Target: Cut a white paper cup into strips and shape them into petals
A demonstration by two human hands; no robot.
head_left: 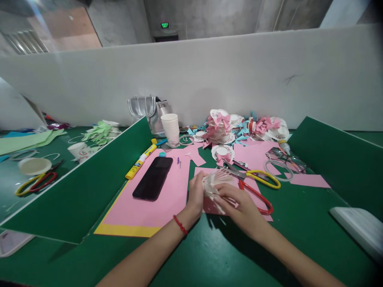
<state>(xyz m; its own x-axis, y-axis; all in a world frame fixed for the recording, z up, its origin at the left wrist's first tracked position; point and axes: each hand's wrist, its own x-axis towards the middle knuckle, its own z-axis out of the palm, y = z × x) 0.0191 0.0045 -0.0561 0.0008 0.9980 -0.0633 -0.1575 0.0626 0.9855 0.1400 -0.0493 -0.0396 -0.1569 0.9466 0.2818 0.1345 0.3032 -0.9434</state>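
A white paper cup (210, 182), its side cut into many thin strips that fan outward, is held just above the table. My left hand (196, 193), with a red cord bracelet at the wrist, is wrapped around the cup's left side. The fingers of my right hand (237, 204) pinch some strips on its right. Beneath the cup lies a sheet of pink paper (266, 217). Scissors (263, 179) with one yellow and one red handle lie spread on it, to the right of my hands. My hands partly hide the cup's base.
Left are a black phone (153, 178), a yellow glue stick (140, 161) and a cup stack (170, 129). Behind lie finished cup shapes with pink bows (221, 127). At right are glasses (295, 162) and a white object (359, 227). Green dividers (98, 179) flank the space.
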